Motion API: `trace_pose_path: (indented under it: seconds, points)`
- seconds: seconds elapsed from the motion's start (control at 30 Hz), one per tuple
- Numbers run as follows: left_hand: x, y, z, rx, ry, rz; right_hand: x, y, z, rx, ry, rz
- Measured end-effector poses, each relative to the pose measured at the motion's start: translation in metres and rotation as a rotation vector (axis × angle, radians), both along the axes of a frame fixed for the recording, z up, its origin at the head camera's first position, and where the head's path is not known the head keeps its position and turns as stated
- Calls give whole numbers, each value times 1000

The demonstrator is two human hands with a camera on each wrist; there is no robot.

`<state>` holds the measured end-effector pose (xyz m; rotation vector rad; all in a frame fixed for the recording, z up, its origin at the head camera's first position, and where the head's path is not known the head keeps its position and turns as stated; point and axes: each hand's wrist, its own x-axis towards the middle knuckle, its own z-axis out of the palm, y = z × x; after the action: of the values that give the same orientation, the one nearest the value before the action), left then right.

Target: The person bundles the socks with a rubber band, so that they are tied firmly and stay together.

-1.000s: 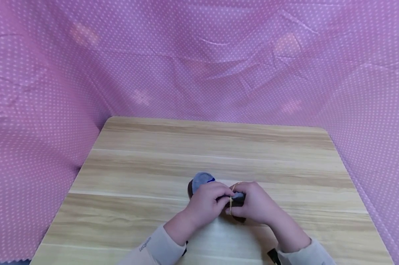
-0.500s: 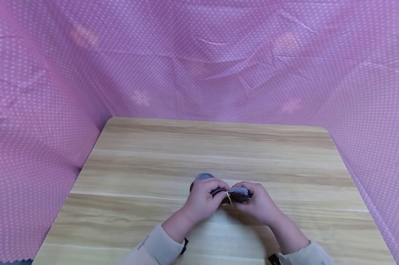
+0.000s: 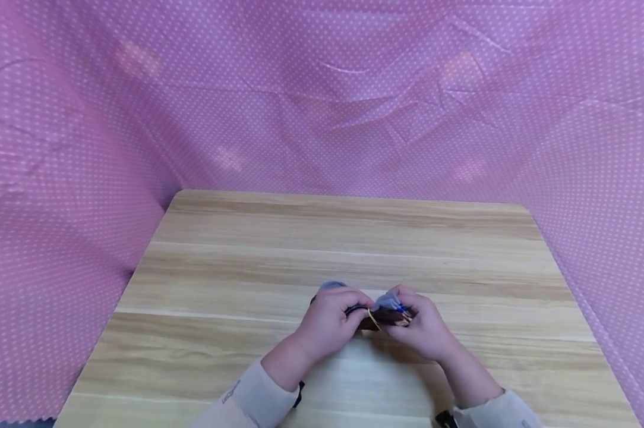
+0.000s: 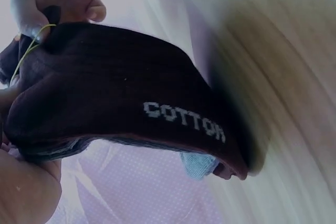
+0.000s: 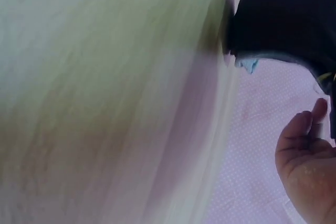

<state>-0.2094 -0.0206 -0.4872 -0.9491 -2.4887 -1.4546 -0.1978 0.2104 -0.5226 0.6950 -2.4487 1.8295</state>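
A folded bundle of socks is held between both hands, close over the table. Its outer dark brown sock (image 4: 121,87) shows pale "COTTON" lettering in the left wrist view, and a blue-grey sock (image 3: 388,300) shows along its upper side. A thin yellow rubber band (image 3: 373,319) circles the bundle near its middle. My left hand (image 3: 327,321) grips the left part, thumb and fingertips just left of the band. My right hand (image 3: 426,327) holds the right end, where blue and tan bits of fabric poke out. The fingers' far sides are hidden.
A light wood-grain table (image 3: 322,238) with rounded far corners lies under the hands. Pink dotted cloth (image 3: 322,119) hangs behind it and along both sides. Dark straps show at both sleeve cuffs.
The rubber band, earlier stretched upright between the right fingers, now lies slanted around the bundle. My right hand has shifted slightly right, and more of the sock bundle's right end shows.
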Motion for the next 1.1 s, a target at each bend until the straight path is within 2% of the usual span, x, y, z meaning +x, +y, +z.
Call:
trace_pose_path:
  seconds: [0.2,0.27,0.33,0.4,0.53,0.6,0.67,0.73,0.8,0.97,1.1]
  points:
    - [-1,0,6,-85,-30,-6,1,14,-4,-3,7,52]
    - [-1,1,7,-101,-24,-2,3,17,-3,3,-16,44]
    - [-1,2,6,-101,5,15,4,18,0,2,-81,21]
    - [1,5,4,-91,47,41,6,20,4,-14,-203,0]
    - [8,13,-2,-85,180,75,7,27,14,-117,-574,8]
    - [13,18,-8,-112,267,48,7,31,16,-170,-724,30]
    - [17,24,-14,-148,336,-7,7,32,16,-191,-797,30]
    - [21,29,-19,-201,372,-71,6,33,15,-184,-803,17]
    - [24,33,-22,-286,360,-121,4,33,12,-163,-788,-5]
    - [27,39,-26,-524,205,-198,-1,35,5,-61,-669,-15]
    - [25,39,-31,-618,106,-200,-8,41,1,27,-541,-37]
